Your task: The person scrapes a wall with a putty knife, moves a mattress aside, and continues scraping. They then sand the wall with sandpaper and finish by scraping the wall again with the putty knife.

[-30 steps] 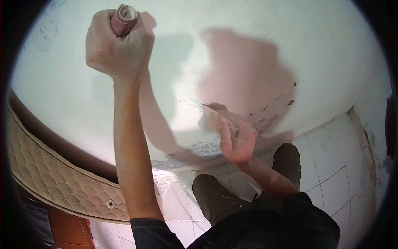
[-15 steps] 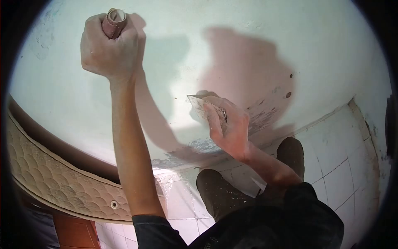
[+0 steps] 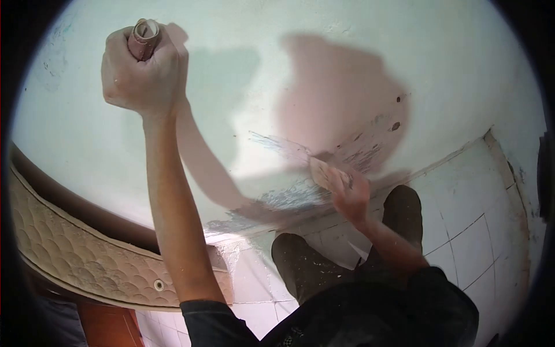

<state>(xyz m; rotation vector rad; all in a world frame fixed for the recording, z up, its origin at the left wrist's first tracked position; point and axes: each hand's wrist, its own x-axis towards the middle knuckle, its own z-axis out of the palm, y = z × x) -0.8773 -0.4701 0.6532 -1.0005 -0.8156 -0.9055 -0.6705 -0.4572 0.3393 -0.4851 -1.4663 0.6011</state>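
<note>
My left hand (image 3: pixel 141 84) is closed in a fist around a rolled-up sheet of reddish-brown sandpaper (image 3: pixel 142 47), whose open end sticks out at the top. That fist is up by the pale wall (image 3: pixel 225 75); whether it touches is hard to tell. Lower down, my right hand (image 3: pixel 354 199) grips a scraper (image 3: pixel 325 173) with a whitish, smeared blade, its edge at the wall. Up and to the left of the blade runs a fresh streaky scrape mark (image 3: pixel 274 143). A rough grey peeled patch (image 3: pixel 289 199) lies along the wall's base.
A quilted mattress (image 3: pixel 87 254) leans at the lower left, near a reddish-brown wooden piece (image 3: pixel 107 324). White floor tiles (image 3: pixel 462 248) meet the wall at the right. My knees (image 3: pixel 295 260) are close below the wall, and two dark holes (image 3: pixel 396 125) mark its surface.
My right hand has drawn the scraper down and to the right, and grey streaks now show where it passed. My left fist sits slightly lower and further left in view.
</note>
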